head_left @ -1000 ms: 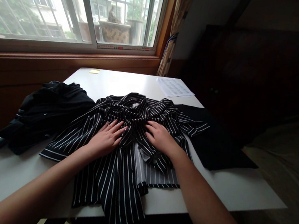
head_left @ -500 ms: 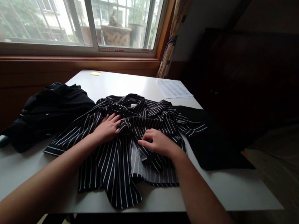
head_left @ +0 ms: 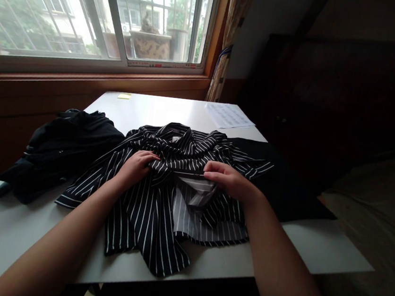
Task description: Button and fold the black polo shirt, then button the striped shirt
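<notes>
A black shirt with white stripes (head_left: 150, 218) lies spread and rumpled on the white table, its collar toward the window. My right hand (head_left: 231, 180) pinches the edge of its front panel between thumb and fingers and lifts it, so the grey inner side shows below. On the left part of that edge, my left hand (head_left: 137, 168) is closed on the fabric, fingers over the top and thumb hidden. Between both hands the edge runs fairly straight. Both sleeves reach outward to the sides.
A heap of dark clothing (head_left: 65, 147) lies left of the shirt, and a flat black cloth (head_left: 281, 191) lies to its right. Printed sheets (head_left: 228, 116) and a yellow note (head_left: 124, 96) rest at the far end of the white table (head_left: 328, 251), below the window.
My right hand has moved up and right and now lifts the shirt's edge, uncovering more inner side. My left hand has drawn its spread fingers together on the fabric.
</notes>
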Tool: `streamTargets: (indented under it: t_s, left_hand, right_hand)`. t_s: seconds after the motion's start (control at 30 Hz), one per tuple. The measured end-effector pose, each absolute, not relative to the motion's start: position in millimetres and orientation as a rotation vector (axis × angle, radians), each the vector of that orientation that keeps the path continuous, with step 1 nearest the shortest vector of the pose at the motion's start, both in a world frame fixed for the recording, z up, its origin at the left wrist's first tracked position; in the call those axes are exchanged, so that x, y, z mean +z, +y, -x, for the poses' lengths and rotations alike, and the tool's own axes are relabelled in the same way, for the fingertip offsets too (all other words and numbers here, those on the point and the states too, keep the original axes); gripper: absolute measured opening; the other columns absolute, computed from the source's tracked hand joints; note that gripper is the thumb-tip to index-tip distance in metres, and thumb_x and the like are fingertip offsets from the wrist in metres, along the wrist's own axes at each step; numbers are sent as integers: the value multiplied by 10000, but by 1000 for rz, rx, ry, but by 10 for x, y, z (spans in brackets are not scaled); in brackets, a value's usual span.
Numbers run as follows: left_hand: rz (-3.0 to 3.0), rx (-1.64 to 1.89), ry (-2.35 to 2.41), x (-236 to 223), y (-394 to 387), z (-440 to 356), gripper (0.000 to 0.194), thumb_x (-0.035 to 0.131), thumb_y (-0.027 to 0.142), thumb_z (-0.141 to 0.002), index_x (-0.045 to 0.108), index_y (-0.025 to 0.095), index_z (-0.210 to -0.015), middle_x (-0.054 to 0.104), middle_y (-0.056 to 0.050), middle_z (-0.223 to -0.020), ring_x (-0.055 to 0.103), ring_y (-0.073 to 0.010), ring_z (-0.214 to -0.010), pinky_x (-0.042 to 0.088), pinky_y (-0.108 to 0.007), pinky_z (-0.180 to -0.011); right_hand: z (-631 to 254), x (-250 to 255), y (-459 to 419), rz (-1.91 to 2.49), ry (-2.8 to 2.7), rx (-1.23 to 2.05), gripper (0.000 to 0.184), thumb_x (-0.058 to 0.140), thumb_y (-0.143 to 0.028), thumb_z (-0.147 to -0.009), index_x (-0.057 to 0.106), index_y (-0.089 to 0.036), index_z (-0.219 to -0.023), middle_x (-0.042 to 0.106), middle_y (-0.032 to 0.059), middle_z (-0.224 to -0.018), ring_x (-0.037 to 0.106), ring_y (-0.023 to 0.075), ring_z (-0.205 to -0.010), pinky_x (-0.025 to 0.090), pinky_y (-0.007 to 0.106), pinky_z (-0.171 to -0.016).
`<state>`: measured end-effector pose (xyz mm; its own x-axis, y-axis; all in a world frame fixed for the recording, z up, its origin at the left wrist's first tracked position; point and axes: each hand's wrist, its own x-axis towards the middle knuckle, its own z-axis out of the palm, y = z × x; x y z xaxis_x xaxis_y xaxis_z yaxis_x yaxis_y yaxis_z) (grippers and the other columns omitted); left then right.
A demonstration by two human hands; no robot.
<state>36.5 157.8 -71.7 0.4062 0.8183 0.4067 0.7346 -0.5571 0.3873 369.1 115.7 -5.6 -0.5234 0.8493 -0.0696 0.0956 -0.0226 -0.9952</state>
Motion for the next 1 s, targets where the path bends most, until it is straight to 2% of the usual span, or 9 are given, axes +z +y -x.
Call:
streamTargets:
  t_s: [0.17,0.33,0.5,0.57,0.67,0.77,0.83,0.9,1.0]
  left_hand:
    - [-2388,943,1566,-678,1569,-353,250,519,208,-836,721,200,-982,729,-69,-993,658,-235,-948,526,-384,-893]
    - [-2369,992,1521,-651,1546,-369,249,528,188,-838,698,215,-1018,716,-47,-1016,647,-221,-983,506,-368,-921]
    - [-2425,1165,1441,-501,1449,-425,400,520,98,-801,615,227,-1168,633,-47,-1143,585,-211,-1104,472,-386,-1003]
    - [-2449,1242,1476,-429,1402,-433,404,532,82,-785,598,223,-1157,597,-58,-1141,571,-217,-1094,481,-393,-986]
    - [-2446,1344,1537,-325,1336,-424,311,560,76,-762,594,212,-1040,577,-60,-1056,574,-213,-990,517,-372,-883]
    - [-2502,1215,1380,-240,1278,-428,197,564,83,-767,606,202,-918,584,-30,-908,570,-164,-791,513,-293,-722]
    - [-2542,1036,1209,-219,1246,-465,164,557,103,-798,634,196,-909,591,-16,-853,553,-130,-698,484,-254,-643]
    - [-2551,923,1110,-246,1226,-533,164,548,145,-850,660,196,-959,608,-21,-872,561,-117,-686,480,-244,-630]
    - [-2560,870,1082,-369,1222,-663,199,545,231,-915,666,216,-1073,629,-51,-992,605,-137,-785,517,-272,-702]
  right_hand:
    - [-3715,29,1146,950,-1333,1479,229,737,-368,-751,596,-189,-775,520,-47,-634,444,80,-524,329,204,-489]
    - [-3685,45,1160,963,-1202,1462,254,775,-381,-698,615,-191,-754,564,-47,-609,488,90,-501,381,217,-501]
    - [-3680,-67,1279,1041,-1191,1410,285,807,-394,-672,674,-176,-798,643,-19,-669,564,104,-546,451,228,-537]
    - [-3708,-122,1349,1095,-1134,1304,300,821,-397,-650,694,-173,-804,677,-4,-702,593,117,-572,480,241,-560]
    - [-3761,-174,1428,1134,-1002,1130,295,829,-385,-628,711,-183,-809,706,6,-734,627,141,-614,515,265,-597]
    - [-3792,-189,1458,1129,-926,1067,263,828,-354,-622,719,-190,-797,718,7,-741,647,155,-645,536,281,-635]
    - [-3797,-195,1465,1127,-898,1070,245,828,-331,-615,723,-191,-787,722,5,-740,653,155,-657,543,281,-654]
    - [-3798,-209,1474,1112,-875,1086,241,832,-308,-609,730,-192,-794,725,1,-744,655,148,-668,545,271,-666]
    - [-3806,-240,1496,1106,-858,1093,249,834,-301,-610,738,-190,-811,727,-2,-748,656,141,-666,545,262,-667]
